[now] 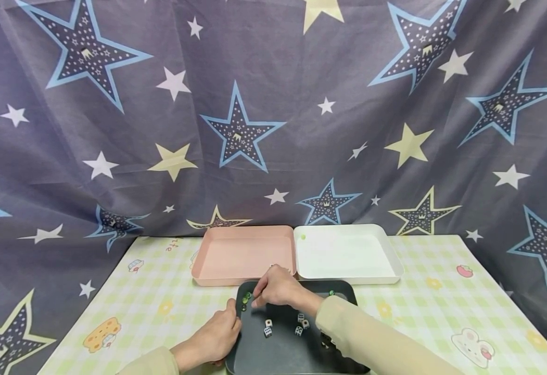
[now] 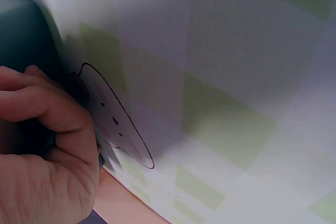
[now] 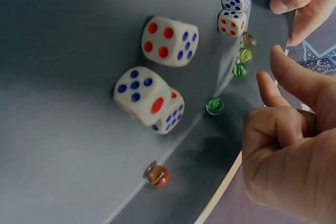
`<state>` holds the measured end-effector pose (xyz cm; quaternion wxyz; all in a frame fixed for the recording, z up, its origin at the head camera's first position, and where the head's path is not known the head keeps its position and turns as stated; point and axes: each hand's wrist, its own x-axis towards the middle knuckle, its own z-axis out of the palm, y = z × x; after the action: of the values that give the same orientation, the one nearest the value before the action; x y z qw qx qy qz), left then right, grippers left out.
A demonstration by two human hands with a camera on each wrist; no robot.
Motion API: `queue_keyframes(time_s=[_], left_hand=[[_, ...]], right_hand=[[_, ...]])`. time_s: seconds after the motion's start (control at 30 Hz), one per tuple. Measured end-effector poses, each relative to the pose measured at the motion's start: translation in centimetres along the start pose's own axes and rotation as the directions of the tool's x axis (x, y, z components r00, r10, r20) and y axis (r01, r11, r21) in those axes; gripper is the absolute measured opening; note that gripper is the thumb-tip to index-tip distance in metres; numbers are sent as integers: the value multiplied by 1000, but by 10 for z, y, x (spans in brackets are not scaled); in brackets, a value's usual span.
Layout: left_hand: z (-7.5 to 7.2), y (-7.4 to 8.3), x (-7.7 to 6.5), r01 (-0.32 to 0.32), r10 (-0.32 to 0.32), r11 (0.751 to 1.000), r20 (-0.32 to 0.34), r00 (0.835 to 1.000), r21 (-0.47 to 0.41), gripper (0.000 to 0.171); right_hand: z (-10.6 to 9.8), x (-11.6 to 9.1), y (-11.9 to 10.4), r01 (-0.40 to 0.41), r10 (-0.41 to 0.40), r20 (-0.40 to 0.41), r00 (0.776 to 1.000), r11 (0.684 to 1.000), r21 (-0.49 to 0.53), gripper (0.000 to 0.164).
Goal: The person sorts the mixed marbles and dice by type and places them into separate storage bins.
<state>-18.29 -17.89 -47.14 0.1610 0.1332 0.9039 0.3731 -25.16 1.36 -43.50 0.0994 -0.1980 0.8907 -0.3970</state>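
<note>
My left hand (image 1: 214, 333) grips the left wall of a dark grey tray (image 1: 273, 359), thumb up at the rim; its curled fingers show in the left wrist view. Over the tray's far left part reaches my right hand (image 1: 278, 287), fingertips pointing down close to several small glass marbles (image 1: 244, 300) by the left wall. Nothing shows between its fingers in the right wrist view, where a green marble (image 3: 214, 106) and an orange marble (image 3: 157, 176) lie along the tray's edge. White dice (image 3: 170, 41) with red and blue dots sit on the tray floor.
Behind the dark tray stand a pink tray (image 1: 245, 252) and a white tray (image 1: 348, 255), side by side. One light green marble (image 1: 303, 237) is in the white tray's far left corner. A checked cloth (image 1: 151, 302) covers the table, with a star-patterned curtain (image 1: 273, 104) behind.
</note>
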Motion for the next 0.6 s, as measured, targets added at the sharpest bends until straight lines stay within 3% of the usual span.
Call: queue_keyframes(time_s=[0.6], left_hand=[[0,0,0,11,-11,1000,0,1000,-11,14]], right_hand=[[14,2,-3,-48,49,15,999,998,-37,17]])
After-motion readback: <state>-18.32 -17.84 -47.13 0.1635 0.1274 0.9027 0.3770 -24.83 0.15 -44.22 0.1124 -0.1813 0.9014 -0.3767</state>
